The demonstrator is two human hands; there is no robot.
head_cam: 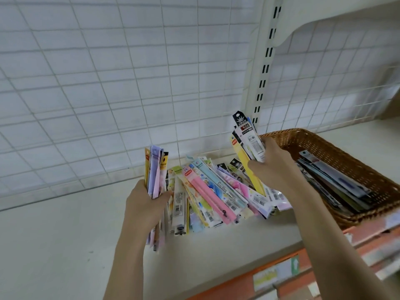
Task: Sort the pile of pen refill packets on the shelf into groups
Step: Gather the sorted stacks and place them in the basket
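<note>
Nearest, along the front lip of the shelf (54, 245), an orange price rail (281, 269) carries paper labels. Just above it the left hand (145, 204) is curled tight round an upright bundle of pastel packets (154, 169), purple, pink and yellow, whose lower ends stick out below the palm. The right hand (275, 163) likewise grips a second bundle (249, 139), mostly black-and-white packets with a yellow one at its left edge, held up over the near corner of the wicker basket (313, 144).

Between the two hands lies the unsorted pile (212, 191), fanned flat on the shelf, many packets overlapping, a pink one on top. Beyond and to the right, the basket already holds a layer of darker, grey-blue packets (333, 182). Behind everything stands the white wire grid (108, 83) and a slotted upright (264, 68).

Sorting looks partway done: two groups are in the hands, one is in the basket, and a good heap remains. The likely trouble is slippage. The packets are glossy and thin, and each hand holds many at once, so reaching for another could let the bundle splay and drop back into the pile, mixing groups again. The stray yellow packet in the right bundle may also end up in the wrong group.
</note>
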